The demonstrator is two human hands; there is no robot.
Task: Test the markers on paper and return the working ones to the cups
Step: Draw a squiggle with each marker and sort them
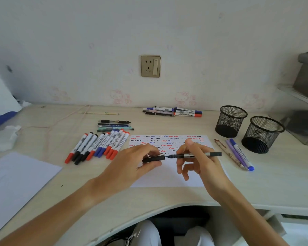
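A black cap (154, 158) is pinched in the left hand (132, 164), and an uncapped pen (194, 155) is gripped between the thumb and fingers of the right hand (201, 160), its tip pointing at the cap, just apart from it. Both are held over the paper (169, 176), which is covered in red, blue and black squiggles. A row of markers (98, 146) is laid to the left. Two mesh cups (247, 128) are set at the right.
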